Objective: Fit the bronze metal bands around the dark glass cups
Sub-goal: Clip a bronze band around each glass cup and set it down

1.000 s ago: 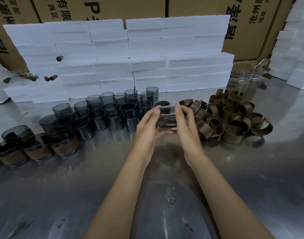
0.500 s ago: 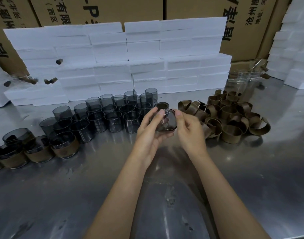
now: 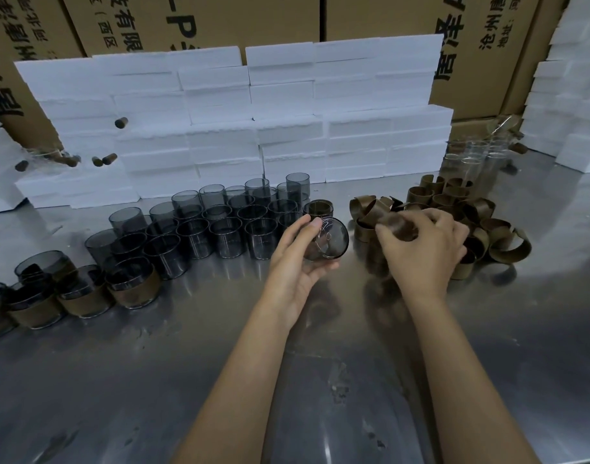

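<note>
My left hand [image 3: 295, 262] grips a dark glass cup [image 3: 332, 239] tilted on its side above the metal table, its round base facing me. My right hand [image 3: 424, 249] reaches into the pile of bronze metal bands [image 3: 481, 219] and pinches a blurred bronze band [image 3: 399, 226] at the pile's left edge. Several bare dark cups [image 3: 220, 222] stand in rows left of my hands. Cups fitted with bands [image 3: 132, 289] line the far left.
A steel table [image 3: 153, 380] carries everything. White foam blocks [image 3: 253, 122] are stacked behind the cups, with cardboard boxes [image 3: 220, 18] behind them. Clear glass tubes [image 3: 474, 155] stand at the back right, beside more foam [image 3: 574, 95]. One banded cup [image 3: 318, 207] stands behind my left hand.
My right hand let go of the cup and moved right to the band pile, taking hold of a band. My left hand kept the cup, turning its base toward me.
</note>
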A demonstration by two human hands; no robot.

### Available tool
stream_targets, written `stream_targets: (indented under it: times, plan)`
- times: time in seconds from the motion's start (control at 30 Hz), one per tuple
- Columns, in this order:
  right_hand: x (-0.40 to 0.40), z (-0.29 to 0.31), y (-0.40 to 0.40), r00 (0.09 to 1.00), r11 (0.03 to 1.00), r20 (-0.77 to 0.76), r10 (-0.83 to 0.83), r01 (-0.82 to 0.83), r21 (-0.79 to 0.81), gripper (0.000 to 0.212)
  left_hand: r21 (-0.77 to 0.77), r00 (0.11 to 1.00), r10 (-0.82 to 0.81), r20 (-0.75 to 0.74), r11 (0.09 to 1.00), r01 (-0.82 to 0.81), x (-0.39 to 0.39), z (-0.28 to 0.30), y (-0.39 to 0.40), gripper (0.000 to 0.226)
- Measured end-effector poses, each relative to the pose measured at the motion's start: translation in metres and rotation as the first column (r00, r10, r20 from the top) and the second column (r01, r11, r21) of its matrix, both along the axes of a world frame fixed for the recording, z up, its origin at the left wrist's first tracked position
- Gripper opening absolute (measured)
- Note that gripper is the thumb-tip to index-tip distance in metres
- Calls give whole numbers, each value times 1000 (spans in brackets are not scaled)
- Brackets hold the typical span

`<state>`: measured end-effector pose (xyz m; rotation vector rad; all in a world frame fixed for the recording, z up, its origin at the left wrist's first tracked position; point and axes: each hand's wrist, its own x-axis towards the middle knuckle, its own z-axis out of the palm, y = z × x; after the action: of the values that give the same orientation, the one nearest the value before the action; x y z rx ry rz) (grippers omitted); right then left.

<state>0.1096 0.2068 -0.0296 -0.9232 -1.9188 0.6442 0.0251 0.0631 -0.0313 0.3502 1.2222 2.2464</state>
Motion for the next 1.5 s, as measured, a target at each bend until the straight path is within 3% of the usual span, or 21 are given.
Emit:
stream_targets:
  times: [0.13, 0.2, 0.33, 0.47, 0.6, 0.7, 0.9, 1.13, 1.37, 1.5]
  plan:
    - [-4, 7, -5, 942, 958, -301, 148, -212, -195, 29, -29, 1000, 15, 4, 999, -15, -2, -1, -1, 58]
    - [-7, 8, -9, 917, 932, -349, 194, -284, -228, 18, -37, 1000, 17, 5, 999, -17, -4, -2, -2, 47]
    - [-13, 6, -15, 889, 873, -400, 222, -364, -325, 24, -42, 1000, 18, 9, 999, -18, -6, -2, -4, 37]
    - [-20, 5, -24, 852, 745, -440, 283, -484, -459, 17, -43, 1000, 26, 5, 999, -26, -4, 0, -2, 35]
    - [-18, 5, -39, 813, 727, -417, 407, -564, -391, 28, -51, 998, 34, -45, 998, -36, -1, 1, 1, 45]
    - [-16, 6, -45, 801, 721, -413, 433, -583, -375, 35, -70, 991, 37, -129, 996, -47, 2, 2, 2, 69]
    - [-16, 5, -52, 796, 718, -406, 449, -592, -367, 25, -77, 973, 67, -223, 993, -86, 1, -2, 5, 87]
    - [-17, 5, -58, 753, 591, -414, 512, -658, -467, 36, -2, 985, 89, -149, 996, -90, -8, -4, 1, 88]
    - [-15, 3, -49, 770, 622, -326, 548, -636, -457, 49, -62, 987, 14, -158, 998, -24, -14, -3, -9, 77]
    - [-16, 4, -51, 689, 532, -378, 618, -721, -444, 39, -74, 986, -48, -161, 997, 36, -15, -4, -10, 78]
